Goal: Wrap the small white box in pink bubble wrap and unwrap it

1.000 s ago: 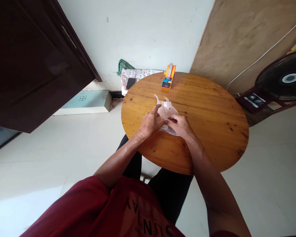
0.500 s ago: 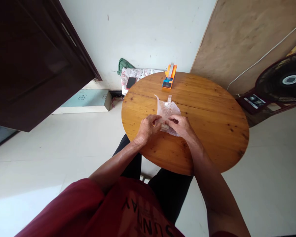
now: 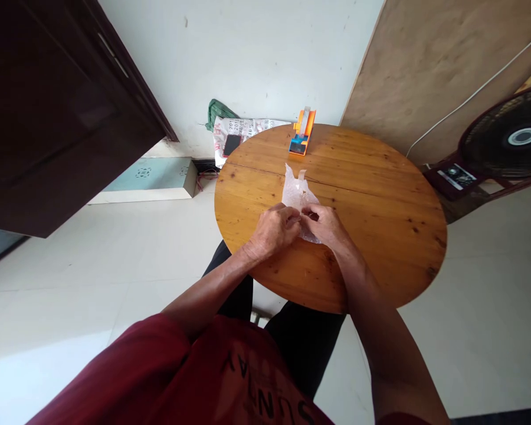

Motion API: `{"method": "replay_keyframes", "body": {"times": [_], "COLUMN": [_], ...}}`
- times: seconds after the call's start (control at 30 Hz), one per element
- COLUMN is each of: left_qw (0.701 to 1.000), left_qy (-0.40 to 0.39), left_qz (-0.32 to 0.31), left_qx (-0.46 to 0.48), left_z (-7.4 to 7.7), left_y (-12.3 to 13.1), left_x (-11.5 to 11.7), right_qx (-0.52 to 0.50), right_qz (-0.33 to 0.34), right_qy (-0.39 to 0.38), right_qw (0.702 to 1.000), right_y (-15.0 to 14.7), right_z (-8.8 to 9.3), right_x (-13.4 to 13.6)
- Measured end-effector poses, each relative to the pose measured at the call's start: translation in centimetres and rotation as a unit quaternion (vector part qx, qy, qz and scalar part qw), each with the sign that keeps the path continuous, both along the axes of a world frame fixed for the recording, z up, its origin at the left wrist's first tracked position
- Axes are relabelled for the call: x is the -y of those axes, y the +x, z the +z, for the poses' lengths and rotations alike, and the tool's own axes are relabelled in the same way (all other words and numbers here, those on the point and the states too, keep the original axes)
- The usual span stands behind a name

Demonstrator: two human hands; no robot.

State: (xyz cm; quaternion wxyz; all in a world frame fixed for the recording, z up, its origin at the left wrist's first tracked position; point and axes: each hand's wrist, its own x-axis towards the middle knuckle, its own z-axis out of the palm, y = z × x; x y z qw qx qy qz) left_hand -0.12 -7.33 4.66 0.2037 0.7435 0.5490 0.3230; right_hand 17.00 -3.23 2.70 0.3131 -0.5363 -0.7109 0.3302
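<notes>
A sheet of bubble wrap [image 3: 295,193] lies on the round wooden table [image 3: 380,236], close to its near side. My left hand [image 3: 277,226] is closed on the left edge of the wrap, with its fingers bent. From the right, my right hand [image 3: 324,223] pinches the wrap, and its fingertips almost meet those of the left. Whatever lies under my fingers is hidden. A strip of clear tape [image 3: 301,175] sticks up at the far edge of the wrap. An orange and blue tape dispenser [image 3: 302,133] stands at the table's far edge.
Behind the table's far left edge lie a printed white bag [image 3: 221,133], a dark phone-like object [image 3: 232,144] and a green bag [image 3: 219,112]. A fan [image 3: 513,139] stands at the right by the wall. A flat box [image 3: 148,177] rests on the floor at left.
My left hand has moved right and folded the left side of the bubble wrap inward, so the sheet looks narrower. The pale piece seen between my hands is now covered. The view shifted slightly.
</notes>
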Motion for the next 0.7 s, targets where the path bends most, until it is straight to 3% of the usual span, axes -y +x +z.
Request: {"method": "replay_keyframes", "body": {"times": [0.17,0.43,0.57,0.7], "left_qw": [0.994,0.980,0.974,0.958], "left_qy": [0.046,0.101,0.139,0.182], "left_qz": [-0.103,-0.142,-0.159,-0.220], "left_qx": [-0.005,-0.097,-0.078,-0.027], "left_z": [0.1,-0.6,-1.0,-1.5], "left_y": [-1.5,-1.6,-2.0,-2.7], "left_x": [0.8,0.0,-0.3,-1.1], "right_qx": [0.004,0.002,-0.001,-0.011], "right_qz": [0.013,0.011,0.003,0.022], "right_qy": [-0.017,-0.052,-0.064,-0.098], "right_qw": [1.000,0.999,0.998,0.995], "right_y": [0.2,0.8,1.6,2.6], "right_z": [0.6,1.9,2.2,2.1], "right_x": [0.2,0.6,0.5,0.5]}}
